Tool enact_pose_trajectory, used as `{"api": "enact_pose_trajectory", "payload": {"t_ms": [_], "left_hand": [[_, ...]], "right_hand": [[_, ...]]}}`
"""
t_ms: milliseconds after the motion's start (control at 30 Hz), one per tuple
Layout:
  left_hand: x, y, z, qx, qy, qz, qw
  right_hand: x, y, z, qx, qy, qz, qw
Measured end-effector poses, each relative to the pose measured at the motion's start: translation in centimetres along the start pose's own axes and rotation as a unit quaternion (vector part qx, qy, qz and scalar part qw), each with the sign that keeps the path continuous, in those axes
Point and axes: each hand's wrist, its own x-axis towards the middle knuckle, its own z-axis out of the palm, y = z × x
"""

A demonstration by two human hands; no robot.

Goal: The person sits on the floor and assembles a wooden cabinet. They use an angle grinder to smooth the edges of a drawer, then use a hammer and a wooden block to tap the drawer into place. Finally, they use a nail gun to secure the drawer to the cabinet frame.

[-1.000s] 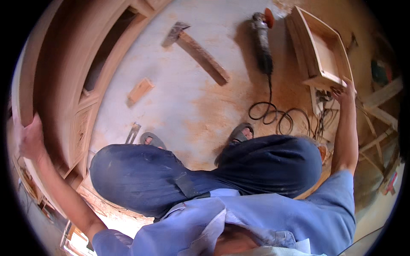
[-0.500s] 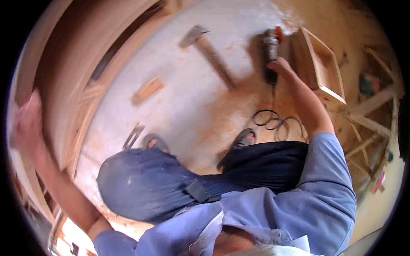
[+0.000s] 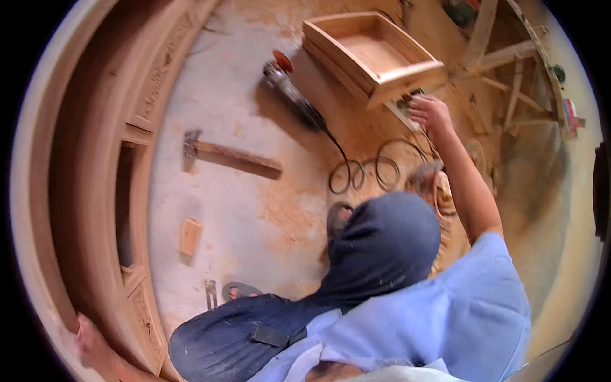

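Observation:
My left hand [image 3: 94,344] is at the near end of the long wooden cabinet [image 3: 83,191], wrapped over its outer edge; most of its fingers are hidden. Out to the right, my right hand [image 3: 429,114] reaches beside the near corner of a wooden drawer [image 3: 375,48], fingers stretched and slightly bent. Just past its fingertips is a small dark object [image 3: 410,97], too unclear to name. An angle grinder [image 3: 289,92] with an orange disc lies on the floor left of the drawer, out of my hands.
A hammer [image 3: 235,158] lies on the dusty floor, with a small wood block [image 3: 190,237] and a slotted metal piece [image 3: 210,294] nearer me. The grinder's black cord [image 3: 363,175] coils by my foot. Wooden framing [image 3: 503,60] stands at the far right.
My right hand has let go of the angle grinder, now on the floor, and moved to the drawer's near corner. My left hand is lower along the cabinet. The view has turned right.

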Motion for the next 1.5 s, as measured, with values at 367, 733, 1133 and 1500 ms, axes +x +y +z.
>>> {"api": "enact_pose_trajectory", "payload": {"t_ms": [367,733,1133,1500], "left_hand": [[16.6,7.1,0.4,-0.299,-0.191,-0.009,0.935],[40.7,20.8,6.9,-0.457,-0.182,0.09,0.866],[46.0,25.7,6.4,-0.531,-0.165,0.087,0.826],[45.6,25.9,6.2,-0.5,-0.157,0.117,0.843]], "right_hand": [[9.5,-6.5,12.4,-0.013,0.354,0.15,0.923],[20.0,-6.1,1.0,-0.396,0.465,-0.307,0.73],[29.4,-18.2,48.6,0.091,-0.142,-0.161,0.972],[21.5,-18.9,52.9,0.199,-0.298,-0.202,0.912]]}}
